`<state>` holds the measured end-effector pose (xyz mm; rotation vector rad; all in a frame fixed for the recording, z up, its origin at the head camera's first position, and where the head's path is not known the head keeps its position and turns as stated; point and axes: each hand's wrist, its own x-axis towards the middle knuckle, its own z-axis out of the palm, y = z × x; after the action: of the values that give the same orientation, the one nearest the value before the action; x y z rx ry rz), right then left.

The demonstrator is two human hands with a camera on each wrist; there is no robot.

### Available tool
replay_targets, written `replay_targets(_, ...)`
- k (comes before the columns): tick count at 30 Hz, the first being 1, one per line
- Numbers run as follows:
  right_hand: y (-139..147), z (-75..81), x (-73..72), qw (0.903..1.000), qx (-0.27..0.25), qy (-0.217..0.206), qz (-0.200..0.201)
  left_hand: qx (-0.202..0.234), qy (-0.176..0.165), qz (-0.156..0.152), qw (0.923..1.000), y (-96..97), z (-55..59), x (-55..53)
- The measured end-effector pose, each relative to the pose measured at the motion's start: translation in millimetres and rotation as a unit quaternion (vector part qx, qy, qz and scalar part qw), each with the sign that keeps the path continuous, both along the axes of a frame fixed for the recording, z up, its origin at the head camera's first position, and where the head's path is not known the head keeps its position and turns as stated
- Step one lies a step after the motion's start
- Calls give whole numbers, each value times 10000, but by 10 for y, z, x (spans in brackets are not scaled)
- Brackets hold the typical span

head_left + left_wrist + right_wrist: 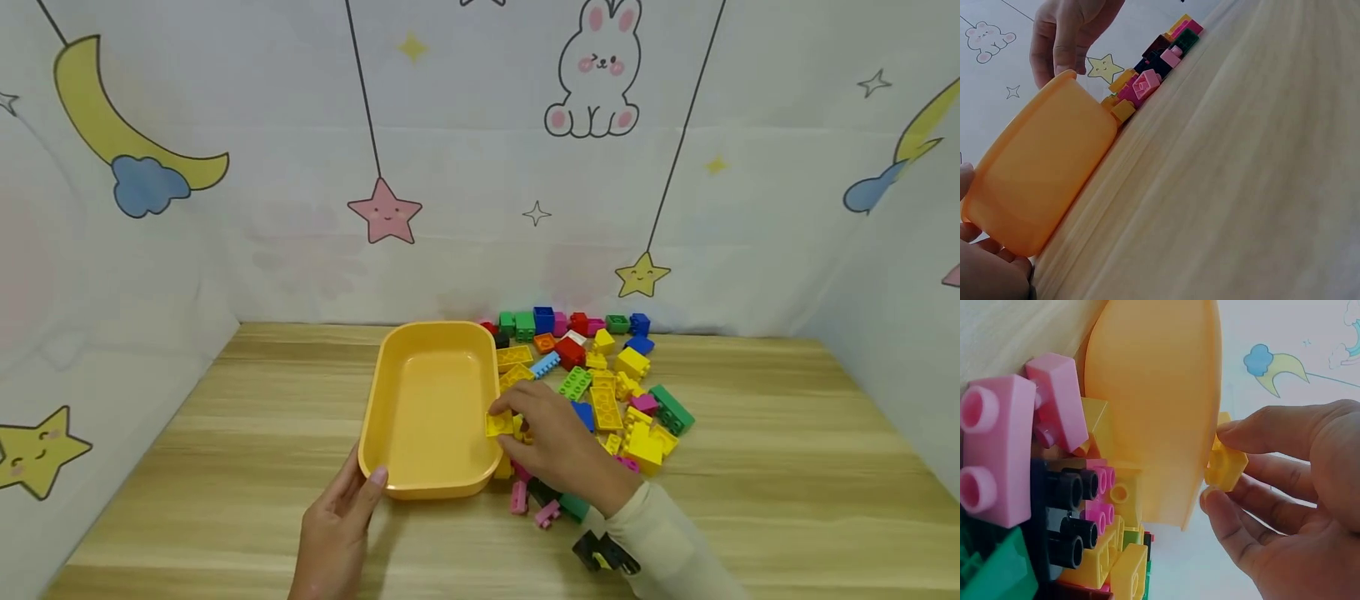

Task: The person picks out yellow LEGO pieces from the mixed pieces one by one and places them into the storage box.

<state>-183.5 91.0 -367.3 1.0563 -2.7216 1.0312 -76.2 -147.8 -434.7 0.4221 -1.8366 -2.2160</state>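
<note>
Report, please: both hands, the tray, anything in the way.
Left hand grips tray. Right hand pinches yellow brick at tray's right rim. Loose bricks alongside, none visibly blocking.

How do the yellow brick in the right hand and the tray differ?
The yellow brick is much smaller than the tray. The right hand pinches the brick aloft; the left hand holds the tray on the table. The brick is yellow; the tray more orange. Both are held.

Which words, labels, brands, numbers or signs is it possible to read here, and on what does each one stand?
None can be read: no lettering or number shows on the orange tray or the toy bricks.
The white backdrop bears only pictures, such as a rabbit and a pink star.
Any brick markings would be too small to read.
</note>
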Motion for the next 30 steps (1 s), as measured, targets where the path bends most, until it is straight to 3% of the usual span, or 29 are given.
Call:
replay_targets(6, -58, 2, 28, 9997, 55, 245, -45, 64, 56, -23, 10000, -21, 5, 15)
replay_targets(15, -65, -12, 31, 9997, -6, 230, 36, 160, 32, -129, 9998, -18, 4, 14)
replay_targets(23, -48, -78, 5, 9995, -109, -290, 10, 71, -113, -85, 9999, -19, -7, 25)
replay_targets(30, -28, -113, -21, 9983, -389, -421, -38, 144, 98, -56, 9998, -13, -12, 8)
